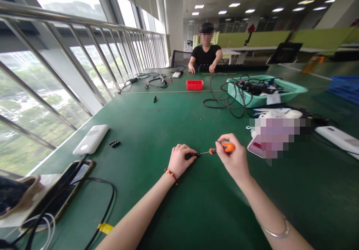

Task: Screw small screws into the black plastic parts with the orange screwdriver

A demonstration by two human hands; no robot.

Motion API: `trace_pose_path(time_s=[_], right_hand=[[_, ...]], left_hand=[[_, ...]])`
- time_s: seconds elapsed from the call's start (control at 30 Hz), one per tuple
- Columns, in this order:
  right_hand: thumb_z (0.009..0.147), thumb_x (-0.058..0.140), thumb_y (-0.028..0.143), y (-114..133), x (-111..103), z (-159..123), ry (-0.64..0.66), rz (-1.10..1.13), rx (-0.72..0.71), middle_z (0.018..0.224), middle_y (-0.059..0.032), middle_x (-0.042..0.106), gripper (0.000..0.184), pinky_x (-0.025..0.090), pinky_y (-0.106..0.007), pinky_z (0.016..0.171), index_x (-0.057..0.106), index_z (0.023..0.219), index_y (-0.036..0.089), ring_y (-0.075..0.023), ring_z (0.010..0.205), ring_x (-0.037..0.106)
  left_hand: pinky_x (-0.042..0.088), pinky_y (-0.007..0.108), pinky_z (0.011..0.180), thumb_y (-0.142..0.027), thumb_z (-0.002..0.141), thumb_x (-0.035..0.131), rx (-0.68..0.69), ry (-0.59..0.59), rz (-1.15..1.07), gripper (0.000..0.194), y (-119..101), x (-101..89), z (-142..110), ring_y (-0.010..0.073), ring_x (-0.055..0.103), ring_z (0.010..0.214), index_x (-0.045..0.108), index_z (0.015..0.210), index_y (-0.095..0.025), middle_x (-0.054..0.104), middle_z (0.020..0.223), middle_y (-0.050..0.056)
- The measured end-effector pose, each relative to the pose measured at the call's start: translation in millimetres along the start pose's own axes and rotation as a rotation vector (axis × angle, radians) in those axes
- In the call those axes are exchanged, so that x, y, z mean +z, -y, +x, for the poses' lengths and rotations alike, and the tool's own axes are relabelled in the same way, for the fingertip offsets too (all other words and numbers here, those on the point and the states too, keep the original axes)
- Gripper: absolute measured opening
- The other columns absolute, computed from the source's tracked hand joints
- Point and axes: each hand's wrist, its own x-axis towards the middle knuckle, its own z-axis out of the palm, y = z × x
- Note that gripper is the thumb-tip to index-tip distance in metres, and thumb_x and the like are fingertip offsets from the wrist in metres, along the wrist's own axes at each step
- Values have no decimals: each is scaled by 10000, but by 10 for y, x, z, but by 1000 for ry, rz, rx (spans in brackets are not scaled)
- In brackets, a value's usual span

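Though slim, black piece [190,156], perhaps plastic.

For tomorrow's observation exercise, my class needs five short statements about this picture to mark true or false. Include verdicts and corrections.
1. The right hand holds a screwdriver. True.
2. The screwdriver's handle is blue. False: it is orange and black.
3. The left hand holds a small black piece. True.
4. The red bracelet is on the right wrist. False: it is on the left.
5. In the picture, the red tray lies left of the green basket. True.
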Motion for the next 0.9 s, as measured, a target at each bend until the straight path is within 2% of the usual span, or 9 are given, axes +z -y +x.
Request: trace_pose_path(time_s=[0.17,0.33,0.47,0.6,0.9], right_hand=[[782,583,346,-36,10,-16,-50,-46,-38,649,30,549,258,433,-212,480,458,950,196,-101,466,517],[830,495,270,-74,-4,-14,-55,-182,-232,682,0,567,265,466,-250,582,473,1076,172,-132,568,570],[827,559,338,-75,-3,-5,-47,-241,-241,588,39,524,265,436,-225,518,498,1032,181,-114,488,530],[855,528,332,-85,1,6,1,-222,-250,631,21,562,193,413,-206,474,472,967,185,-103,480,535],[816,590,365,-131,-38,-6,-48,-235,-208,605,25,555,218,413,-209,473,518,919,186,-94,452,496]], left_hand=[[372,355,830,-282,777,648,-5,14,-13,123,-7,-16,-5,198,528,909,712,883,-284,655,872,5],[371,357,840,-290,778,647,0,28,-19,132,-3,-15,-8,196,527,919,711,893,-290,652,883,4],[370,364,855,-293,778,643,3,33,-18,133,0,-11,-6,198,528,922,710,892,-287,651,889,6],[371,368,853,-290,770,645,1,30,-15,130,-5,-16,-5,203,531,922,708,884,-285,651,886,6],[365,358,844,-279,766,648,-1,40,-20,113,-26,-19,10,191,527,910,707,862,-271,648,881,2]])
